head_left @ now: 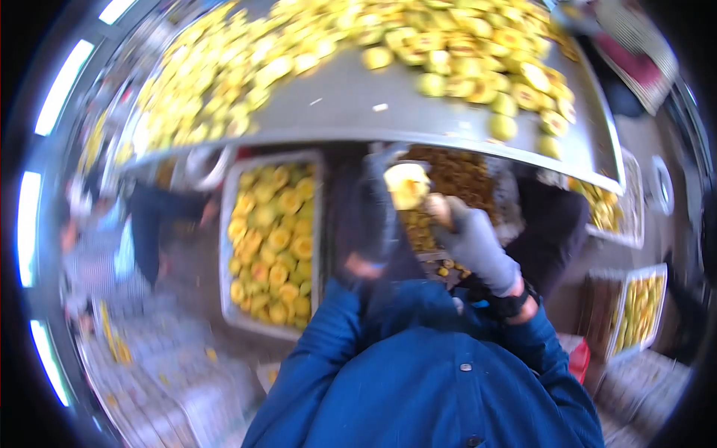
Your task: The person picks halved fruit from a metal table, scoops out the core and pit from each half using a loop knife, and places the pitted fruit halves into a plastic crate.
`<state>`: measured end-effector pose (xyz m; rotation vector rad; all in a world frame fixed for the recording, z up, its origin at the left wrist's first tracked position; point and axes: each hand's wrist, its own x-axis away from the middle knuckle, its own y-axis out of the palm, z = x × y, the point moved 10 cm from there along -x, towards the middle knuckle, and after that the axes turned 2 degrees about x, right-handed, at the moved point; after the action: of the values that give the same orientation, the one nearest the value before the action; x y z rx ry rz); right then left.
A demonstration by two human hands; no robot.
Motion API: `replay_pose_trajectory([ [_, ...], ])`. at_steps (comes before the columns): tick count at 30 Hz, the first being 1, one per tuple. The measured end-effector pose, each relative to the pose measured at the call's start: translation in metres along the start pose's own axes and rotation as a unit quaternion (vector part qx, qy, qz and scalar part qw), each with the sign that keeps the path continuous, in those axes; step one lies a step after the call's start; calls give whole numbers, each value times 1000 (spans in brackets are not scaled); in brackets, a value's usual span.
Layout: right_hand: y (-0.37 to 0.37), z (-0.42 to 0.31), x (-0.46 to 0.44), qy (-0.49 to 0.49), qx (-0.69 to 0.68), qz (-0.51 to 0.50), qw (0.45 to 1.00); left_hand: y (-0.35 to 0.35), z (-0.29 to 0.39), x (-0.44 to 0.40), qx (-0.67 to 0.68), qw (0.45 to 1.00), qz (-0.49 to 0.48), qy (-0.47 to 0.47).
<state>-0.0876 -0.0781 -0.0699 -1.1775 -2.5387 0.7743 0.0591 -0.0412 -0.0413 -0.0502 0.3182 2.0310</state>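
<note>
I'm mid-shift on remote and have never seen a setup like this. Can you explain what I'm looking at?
There is no machine here, just a person in a blue shirt. The single picture comes from a camera on their head, looking forward and down, and its wide lens bends the edges.

The left hand, in a dark covering, is blurred; the right hand wears grey. Between them is a cut yellow fruit piece; blur hides which hand has the grip.

Ahead, a metal table carries many yellow cut fruits, spread along its far part and both sides. Below it, on the left, a pale crate holds more.
</note>
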Motion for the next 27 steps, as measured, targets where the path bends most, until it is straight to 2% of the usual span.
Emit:
replay_pose_trajectory([
  [1,8,-5,0,3,-25,-22,999,-10,14,7,-88,995,4,36],
  [2,13,-5,2,14,-48,-40,998,-28,1,16,22,999,21,-11],
  [4,25,-2,8,10,-33,-67,997,-75,-8,37,7,996,84,-23],
  [5,28,4,11,20,-21,-85,996,-99,1,51,-98,988,115,22],
  [6,32,9,14,30,-6,-99,995,-126,12,71,-201,967,141,66],
  [8,36,28,20,63,1,-118,991,-190,7,117,-301,927,223,29],
  [9,38,42,24,88,-6,-125,988,-233,-12,146,-214,932,291,-17],
  [10,42,51,27,114,-14,-131,985,-282,-34,180,-288,901,324,-20],
  [11,42,46,27,140,11,-144,980,-302,-20,202,-347,871,347,7],
  [12,46,47,27,143,21,-152,978,-336,-31,229,-351,840,413,-29],
  [14,51,55,29,149,42,-159,975,-350,-24,244,-514,763,381,-90],
  [15,55,49,29,119,26,-161,979,-355,-42,248,-591,734,312,-122],
  [17,72,56,34,123,4,-188,975,-372,-108,267,-724,647,161,-177],
  [18,74,56,34,126,-7,-191,973,-379,-130,277,-744,627,121,-196],
  [19,75,34,31,129,-72,-180,973,-394,-138,288,-695,691,155,-122],
  [20,67,11,30,-20,158,-183,970,-411,-160,304,-669,701,198,-151],
  [21,66,26,32,-26,203,-181,962,-407,-154,298,-662,711,221,-85],
  [22,64,50,33,106,164,-227,954,-406,-145,286,-646,730,202,-100],
  [23,63,66,32,74,193,-190,960,-405,-137,274,-691,700,156,-91],
  [24,58,68,32,75,194,-185,960,-413,-127,266,-665,721,186,-66],
  [25,54,76,32,99,164,-184,964,-379,-87,229,-733,650,192,-59],
  [26,52,85,36,120,132,-190,966,-366,-66,198,-720,663,201,-34],
  [27,49,91,38,121,125,-183,968,-338,-38,155,-679,706,201,10],
])
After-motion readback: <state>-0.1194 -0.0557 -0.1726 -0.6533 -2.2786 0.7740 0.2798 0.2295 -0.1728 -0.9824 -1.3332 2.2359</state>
